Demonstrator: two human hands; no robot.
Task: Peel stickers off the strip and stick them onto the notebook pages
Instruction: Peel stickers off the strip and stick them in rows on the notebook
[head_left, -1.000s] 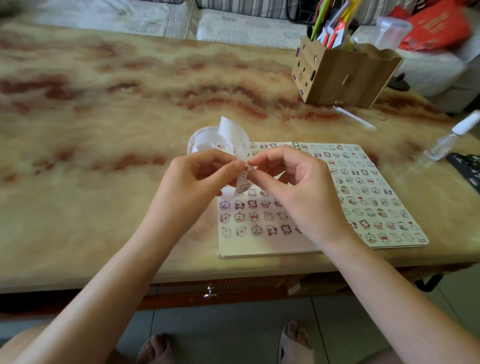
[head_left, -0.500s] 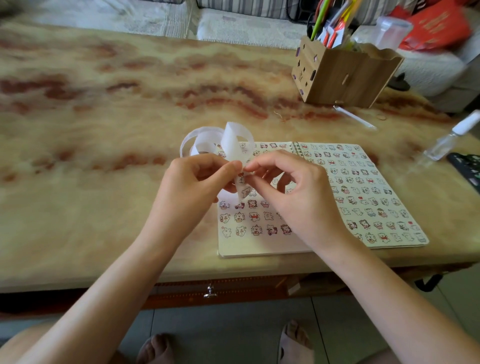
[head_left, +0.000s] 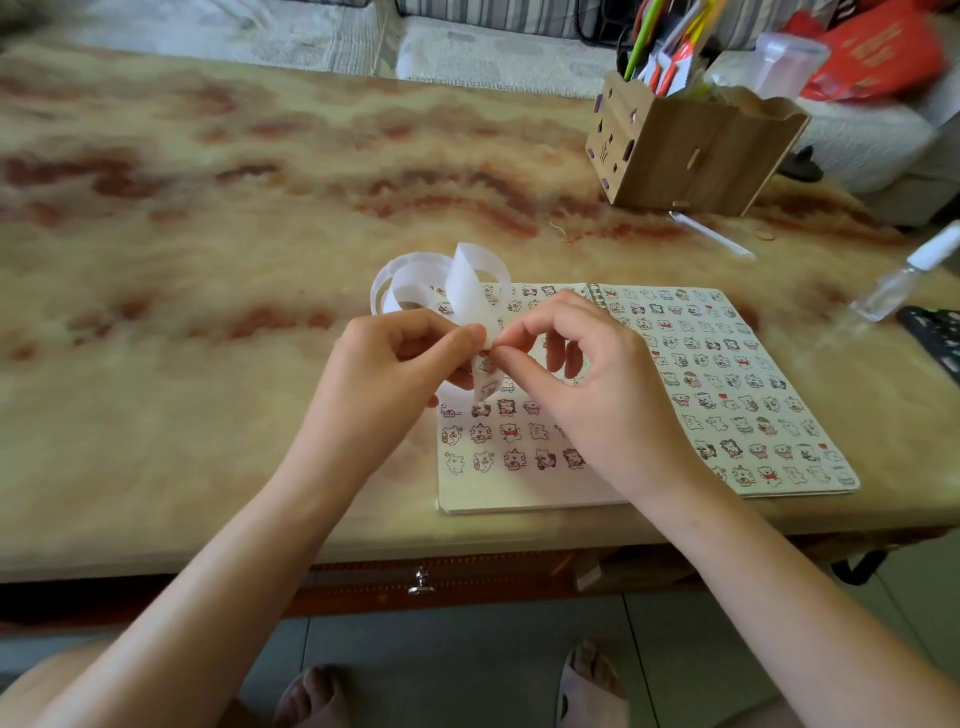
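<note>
The long white paper sticker strip (head_left: 470, 291) is held up in the air over the left page of the notebook, its free length curling back in loose loops toward the table and its short end, which carries a few small printed cartoon stickers, hanging down between the two hands. The left hand (head_left: 395, 374) pinches the strip between thumb and forefinger, and the right hand (head_left: 587, 384) meets it there, thumb and forefinger tips closed on the strip's edge as if lifting one sticker, the other fingers loosely curled and holding nothing. Beneath them the open spiral-bound notebook (head_left: 519, 493) with cream pages lies flat near the front edge of the beige and red-brown marbled table (head_left: 208, 312). Its right page looks filled with rows of small stickers, and the left has rows down to a bare band at the bottom, so the work seems far along, with that band left to fill. Farther back stand a brown wooden pen holder (head_left: 685, 150) and a clear spray bottle (head_left: 904, 280)
</note>
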